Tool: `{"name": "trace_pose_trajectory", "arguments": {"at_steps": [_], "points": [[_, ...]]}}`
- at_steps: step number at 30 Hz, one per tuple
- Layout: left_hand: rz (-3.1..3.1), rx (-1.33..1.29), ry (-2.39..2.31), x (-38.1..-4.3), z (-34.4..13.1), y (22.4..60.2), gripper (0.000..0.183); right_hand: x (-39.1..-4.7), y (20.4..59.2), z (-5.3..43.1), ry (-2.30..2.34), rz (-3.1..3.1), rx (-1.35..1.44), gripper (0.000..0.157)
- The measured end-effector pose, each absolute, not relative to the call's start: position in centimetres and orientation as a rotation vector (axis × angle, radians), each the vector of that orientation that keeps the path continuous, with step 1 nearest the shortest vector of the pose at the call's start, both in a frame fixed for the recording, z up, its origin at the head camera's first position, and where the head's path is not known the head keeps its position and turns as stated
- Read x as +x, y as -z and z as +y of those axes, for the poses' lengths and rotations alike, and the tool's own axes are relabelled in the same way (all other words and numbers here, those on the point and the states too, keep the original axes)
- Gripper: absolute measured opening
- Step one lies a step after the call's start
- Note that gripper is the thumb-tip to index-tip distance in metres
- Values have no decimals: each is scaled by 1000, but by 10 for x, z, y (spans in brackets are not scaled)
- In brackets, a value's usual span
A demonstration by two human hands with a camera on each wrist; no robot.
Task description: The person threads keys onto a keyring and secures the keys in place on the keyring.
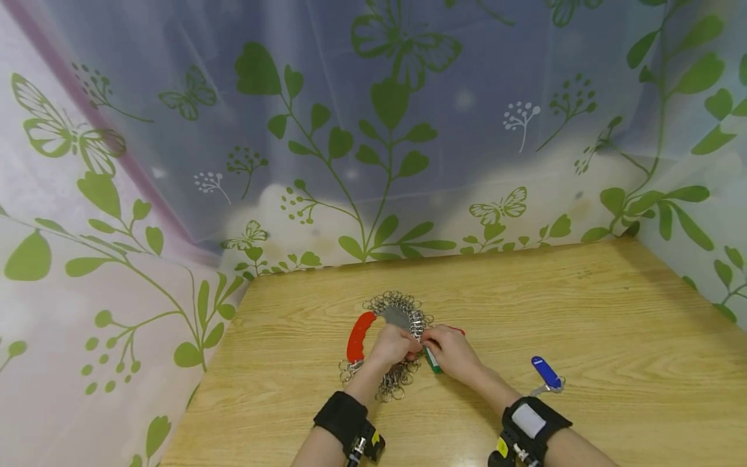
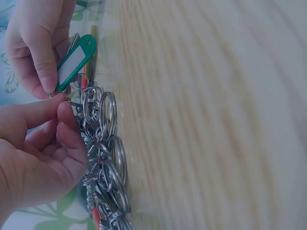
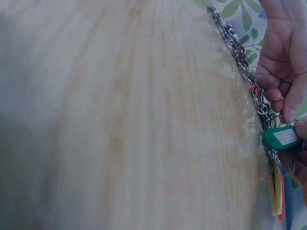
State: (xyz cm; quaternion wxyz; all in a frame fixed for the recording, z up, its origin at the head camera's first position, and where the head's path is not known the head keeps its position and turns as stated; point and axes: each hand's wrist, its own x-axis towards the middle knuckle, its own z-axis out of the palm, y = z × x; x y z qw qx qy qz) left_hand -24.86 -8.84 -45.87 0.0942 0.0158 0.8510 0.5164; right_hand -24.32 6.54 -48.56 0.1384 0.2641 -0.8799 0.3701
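A large hoop with a red grip (image 1: 359, 337) lies on the table, strung with many small metal key rings (image 1: 392, 299). Over its right side, my left hand (image 1: 393, 345) pinches one small metal key ring between thumb and forefinger. Close beside it, my right hand (image 1: 452, 350) holds a green key tag (image 2: 76, 63) with a white label by its ring end. The fingertips of both hands meet at the tag's thin ring, which they partly hide. In the right wrist view the green tag hangs just under the left thumb, against the row of key rings.
To the right on the wooden table (image 1: 613, 305) lies a blue key tag (image 1: 546, 371) with a metal ring and key. Yellow tags (image 3: 275, 191) and a red one (image 3: 282, 199) hang past the right hand. Patterned curtains (image 1: 373, 130) enclose the table's back and sides.
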Motion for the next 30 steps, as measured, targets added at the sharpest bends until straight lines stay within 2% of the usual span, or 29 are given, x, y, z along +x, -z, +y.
{"name": "trace_pose_trajectory", "arguments": {"at_steps": [10,16,20,23,30], "points": [[2552,113,-1524,-247,-89,461,15,-245,487,63,-1330,-2558,543,6],[2551,228,-1465,-249,-96,465,12,-248,485,71,-1565,-2618,472,11],[2559,326,-1394,-249,-102,458,14,-252,482,78,-1580,-2706,503,12],[2556,383,-1348,-249,-108,452,16,-254,478,84,-1514,-2770,626,10],[2566,505,-1123,-248,-118,447,9,-252,471,91,-1377,-2848,732,12]]}}
